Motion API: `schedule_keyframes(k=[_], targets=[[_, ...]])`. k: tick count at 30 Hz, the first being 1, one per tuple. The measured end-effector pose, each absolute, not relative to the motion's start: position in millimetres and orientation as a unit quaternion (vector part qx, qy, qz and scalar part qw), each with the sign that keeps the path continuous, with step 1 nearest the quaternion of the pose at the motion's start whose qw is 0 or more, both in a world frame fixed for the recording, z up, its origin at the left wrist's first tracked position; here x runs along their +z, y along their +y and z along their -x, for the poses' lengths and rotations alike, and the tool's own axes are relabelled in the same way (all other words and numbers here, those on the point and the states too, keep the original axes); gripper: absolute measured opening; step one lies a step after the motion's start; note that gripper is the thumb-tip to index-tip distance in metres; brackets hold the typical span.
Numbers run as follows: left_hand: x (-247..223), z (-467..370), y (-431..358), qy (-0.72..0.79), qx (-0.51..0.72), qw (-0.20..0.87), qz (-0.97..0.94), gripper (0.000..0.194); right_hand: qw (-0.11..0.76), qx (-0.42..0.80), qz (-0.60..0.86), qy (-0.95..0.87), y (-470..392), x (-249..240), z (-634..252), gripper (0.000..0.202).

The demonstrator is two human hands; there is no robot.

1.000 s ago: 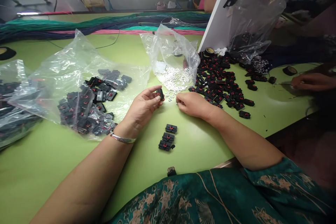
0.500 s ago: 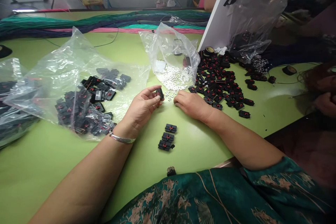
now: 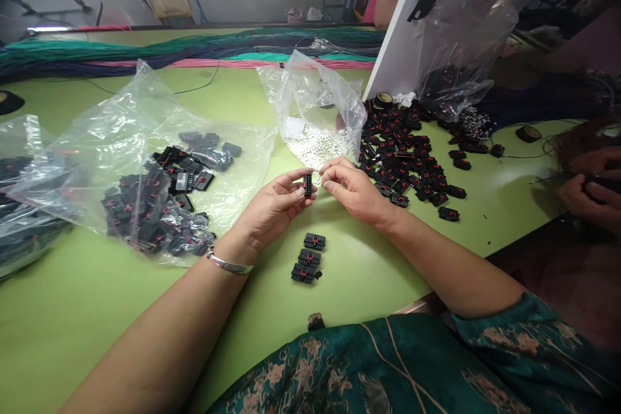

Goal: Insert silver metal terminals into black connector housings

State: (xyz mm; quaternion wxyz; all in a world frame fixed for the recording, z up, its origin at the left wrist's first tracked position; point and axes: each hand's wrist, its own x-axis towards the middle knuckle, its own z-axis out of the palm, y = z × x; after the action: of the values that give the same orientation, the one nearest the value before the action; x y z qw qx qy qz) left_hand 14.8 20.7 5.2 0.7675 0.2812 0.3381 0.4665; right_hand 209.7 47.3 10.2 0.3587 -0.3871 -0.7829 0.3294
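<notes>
Between the thumb and fingers of my left hand (image 3: pixel 274 206) is a black connector housing (image 3: pixel 308 185), held upright with its rows of small holes facing me. Just to its right, my right hand (image 3: pixel 353 193) has its thumb and forefinger pinched; whatever is between them is too small to make out. Beyond my hands, a clear bag (image 3: pixel 334 87) lies with its mouth toward me, and small white pieces (image 3: pixel 317 147) spill from it. Nearer to me, three black connector housings (image 3: pixel 309 258) with red clips lie in a short column on the green table (image 3: pixel 369 278).
Left is a clear plastic bag (image 3: pixel 121 103) with black connectors (image 3: pixel 136 207). Right lies a heap of black connectors with red clips (image 3: pixel 412 162), beside a white upright panel (image 3: pixel 395 39). Bundled wires (image 3: pixel 194 45) cross the back. A co-worker's hands (image 3: pixel 589 197) are at the right edge.
My left hand has moved slightly right and turned the connector housing so its holes show. My right hand has lifted from the white pieces and come close to the housing, fingers pinched.
</notes>
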Motion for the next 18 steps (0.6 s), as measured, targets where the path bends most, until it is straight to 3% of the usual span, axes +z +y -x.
schedule_keyframes(k=[9,18], targets=[[2,-27,14,0.301,0.465,0.79,-0.263,0.041,0.449,0.5,0.373,-0.64,31,9,-192,0.018],[4,-26,14,0.309,0.468,0.784,-0.265,0.041,0.446,0.441,0.382,-0.679,30,10,-190,0.019]])
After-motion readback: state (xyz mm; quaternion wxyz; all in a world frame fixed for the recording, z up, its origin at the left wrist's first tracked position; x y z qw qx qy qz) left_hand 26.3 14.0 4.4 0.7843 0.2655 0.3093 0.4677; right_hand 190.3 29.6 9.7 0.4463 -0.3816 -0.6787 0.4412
